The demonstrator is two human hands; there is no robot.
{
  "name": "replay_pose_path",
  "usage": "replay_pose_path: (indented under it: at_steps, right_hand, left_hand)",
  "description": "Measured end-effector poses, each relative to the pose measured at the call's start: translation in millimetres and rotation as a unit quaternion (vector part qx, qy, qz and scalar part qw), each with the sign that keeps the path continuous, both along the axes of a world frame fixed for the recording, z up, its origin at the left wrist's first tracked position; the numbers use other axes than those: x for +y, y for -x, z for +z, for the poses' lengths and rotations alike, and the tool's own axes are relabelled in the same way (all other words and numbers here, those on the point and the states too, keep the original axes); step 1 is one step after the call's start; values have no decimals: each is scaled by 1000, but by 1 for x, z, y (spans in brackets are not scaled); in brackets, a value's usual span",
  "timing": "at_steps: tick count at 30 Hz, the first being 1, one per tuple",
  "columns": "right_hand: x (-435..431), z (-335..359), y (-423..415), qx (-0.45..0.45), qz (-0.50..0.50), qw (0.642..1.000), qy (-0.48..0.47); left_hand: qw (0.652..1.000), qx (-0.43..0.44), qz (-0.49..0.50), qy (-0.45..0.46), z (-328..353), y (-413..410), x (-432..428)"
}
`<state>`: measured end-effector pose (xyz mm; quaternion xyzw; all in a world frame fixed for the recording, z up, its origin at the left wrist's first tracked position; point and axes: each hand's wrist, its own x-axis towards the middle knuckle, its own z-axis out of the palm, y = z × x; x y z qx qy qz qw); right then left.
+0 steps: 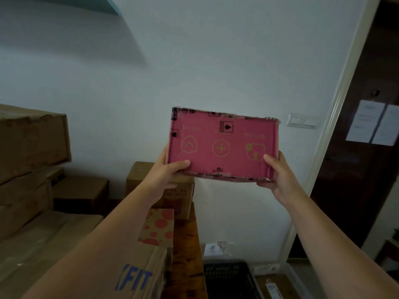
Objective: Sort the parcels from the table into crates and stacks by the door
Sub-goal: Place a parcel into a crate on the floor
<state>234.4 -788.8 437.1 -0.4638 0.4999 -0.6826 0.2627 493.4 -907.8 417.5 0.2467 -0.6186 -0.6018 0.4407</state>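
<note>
You hold the flat pink cardboard parcel (222, 145) up at frame centre, off the worktop, broad face toward you. Your left grip (167, 169) pinches its lower left corner, thumb on the face. Your right grip (276, 173) pinches the lower right corner the same way.

Black slatted plastic crate (228, 277) at 6 o'clock, contents can't tell. Clear plastic bin (293, 275) at 5 o'clock holds one brown parcel (274, 288). Brown cardboard boxes (32, 143) are piled at 9 o'clock, with a red-dotted box (157, 227) at 7 on the wooden worktop (185, 244). Dark door (356, 180) at 3.

Early going, I'd judge: most parcels are unsorted.
</note>
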Motion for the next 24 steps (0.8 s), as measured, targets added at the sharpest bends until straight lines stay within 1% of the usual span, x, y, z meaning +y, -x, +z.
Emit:
replay_pose_path:
  at_steps: [2,5,6,7,10,12,14,16,17,18,20,21,24]
  right_hand:
    - [5,0,5,12,30,999,-2]
    - [12,1,12,70,47,996,-6]
    - [12,1,15,89,37,995,-9]
    - [11,1,18,99,21,995,-9]
    - [10,-2,23,93,-45,995,-3]
    - [11,-5,24,87,-64,994,1]
    - [14,-8,24,89,-68,994,3]
    - [16,-10,25,84,-61,995,0]
    - [17,-12,27,78,-56,995,0]
    - [18,-14,28,72,-48,996,-1]
    - [19,-18,30,62,-35,997,-10]
    - [20,-20,30,54,-34,998,-12]
    - [21,-23,35,32,-52,998,-5]
  left_hand:
    - [1000,-2,-5,3,3,0,-2]
    - [995,-33,-60,70,4,-1,1]
    - [994,-41,-57,86,2,2,0]
    - [994,-42,-38,89,0,6,-1]
    - [992,-39,73,94,-4,22,-4]
    - [982,-62,119,133,-6,27,-6]
    - [968,-100,146,180,-6,27,-7]
    - [954,-119,161,225,-7,27,-12]
    - [953,-112,156,236,-7,27,-12]
    - [961,-90,137,224,-7,28,-12]
    - [985,-21,64,157,-6,29,-6]
    - [991,0,30,133,-6,29,-4]
    - [993,-12,-14,116,-8,29,-6]
